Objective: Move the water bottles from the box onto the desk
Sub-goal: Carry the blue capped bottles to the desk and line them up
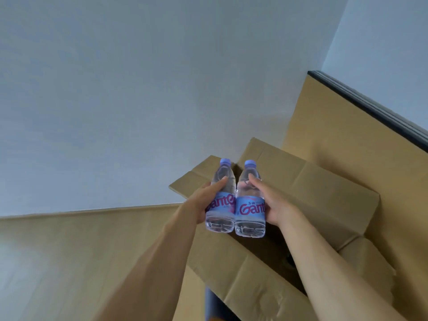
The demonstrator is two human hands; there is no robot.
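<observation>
Bottles fill the middle of my head view — two clear water bottles with pale purple caps and blue labels printed in red letters, held side by side with their sides touching. I see the left bottle [220, 200] gripped by the left hand [207, 198], thumb laid along its shoulder and the fingers wrapped behind where I cannot see them. The right bottle [250, 202] sits in the right hand [272, 202], thumb pressed on the upper body and the fingers curled round the far side. Both bottles are tilted with caps pointing toward 12 o'clock and bases toward me, and both are raised above the open mouth of the cardboard box [312, 198], touching no part of it that I can make out.

The box spreads from the centre out toward 4 o'clock, its flaps [252, 281] folded outward; the inside is dark and I cannot tell what lies in it. Beyond it, toward 2 o'clock, a tall sheet of cardboard [328, 126] leans up against a dark edge [370, 107]. At 8 o'clock a light wooden floor [69, 251] meets a plain white wall [139, 89] that takes up the whole upper left. Both forearms reach in from 6 o'clock — bare, no sleeves. I cannot pick out a surface for the bottles anywhere in this view.
</observation>
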